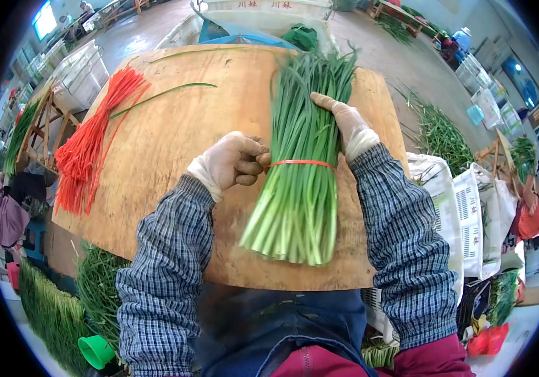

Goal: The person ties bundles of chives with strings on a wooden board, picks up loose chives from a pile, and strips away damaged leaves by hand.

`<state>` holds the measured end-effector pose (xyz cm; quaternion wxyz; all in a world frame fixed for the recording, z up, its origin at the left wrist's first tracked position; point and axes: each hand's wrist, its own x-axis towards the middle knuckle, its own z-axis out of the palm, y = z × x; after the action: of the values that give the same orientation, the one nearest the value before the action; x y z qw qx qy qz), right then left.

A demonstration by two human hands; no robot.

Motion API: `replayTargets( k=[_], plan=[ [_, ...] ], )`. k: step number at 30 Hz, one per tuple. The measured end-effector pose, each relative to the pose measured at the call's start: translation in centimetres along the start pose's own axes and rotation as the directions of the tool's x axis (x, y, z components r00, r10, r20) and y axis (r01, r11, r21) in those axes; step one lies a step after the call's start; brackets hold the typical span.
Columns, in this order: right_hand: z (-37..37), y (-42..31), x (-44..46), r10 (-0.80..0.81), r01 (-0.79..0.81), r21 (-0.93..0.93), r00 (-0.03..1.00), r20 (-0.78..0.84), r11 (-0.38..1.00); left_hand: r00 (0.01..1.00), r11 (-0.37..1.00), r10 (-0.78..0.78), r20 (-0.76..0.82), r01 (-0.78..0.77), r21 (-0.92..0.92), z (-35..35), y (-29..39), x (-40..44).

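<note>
A thick bundle of garlic chives (307,125) lies on the wooden board, its green tips pointing away from me and its pale cut ends toward me. A thin red tie (304,163) runs across its lower middle. My left hand (237,161), in a thin soiled glove, is closed at the bundle's left side, fingertips pinched at the end of the tie. From the right, my right hand (343,120), gloved too, grips the bundle, thumb over the leaves; its other fingers are mostly hidden.
A pile of red ties (98,135) lies on the board's (175,144) left side, with loose chive leaves (163,97) near it. White crates (467,213) stand at right, and a green cup (95,350) sits lower left. Heaped chives (440,135) cover the floor at right; other people work farther off.
</note>
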<state>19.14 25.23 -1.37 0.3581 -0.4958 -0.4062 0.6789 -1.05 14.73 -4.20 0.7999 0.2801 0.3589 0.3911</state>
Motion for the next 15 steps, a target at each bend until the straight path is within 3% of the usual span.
replayTargets(
  k=[2, 5, 8, 9, 10, 11, 13, 15],
  plan=[
    [0.2, 0.2, 0.7, 0.067, -0.065, 0.048, 0.997, -0.029, 0.997, 0.993, 0.997, -0.078, 0.085, 0.076, 0.028, -0.2, 0.5, 0.8],
    [-0.7, -0.2, 0.0, 0.004, -0.001, 0.047, 0.997, -0.080, 0.999, 0.998, 0.950, -0.048, 0.042, 0.033, 0.310, 2.1, 1.6, 0.1],
    [-1.5, -1.3, -2.4, -0.207, 0.206, 0.152, 0.978, -0.010, 0.967, 0.999, 0.797, 0.036, -0.019, -0.017, 0.603, 6.6, 3.3, -2.4],
    [-1.3, -2.2, -3.9, -0.285, 0.279, 0.170, 0.958, 0.014, 0.945, 0.997, 0.707, 0.071, -0.016, -0.039, 0.706, 8.2, 3.9, -3.4],
    [-0.8, -3.6, -6.1, -0.416, 0.409, 0.143, 0.909, 0.018, 0.901, 0.989, 0.491, 0.149, -0.005, -0.070, 0.869, 9.9, 4.6, -4.4],
    [-0.5, -4.8, -8.0, -0.540, 0.534, 0.117, 0.841, 0.026, 0.838, 0.955, 0.314, 0.267, 0.129, -0.212, 0.925, 10.3, 4.5, -4.7],
    [-1.6, -6.9, -9.5, -0.608, 0.598, 0.158, 0.793, 0.025, 0.786, 0.836, -0.057, 0.402, 0.373, -0.384, 0.922, 11.4, 4.4, -5.2],
    [-1.7, -9.0, -11.3, -0.729, 0.689, 0.289, 0.683, 0.047, 0.664, 0.722, -0.347, 0.482, 0.496, -0.362, 0.865, 13.1, 4.3, -6.0]
  ],
)
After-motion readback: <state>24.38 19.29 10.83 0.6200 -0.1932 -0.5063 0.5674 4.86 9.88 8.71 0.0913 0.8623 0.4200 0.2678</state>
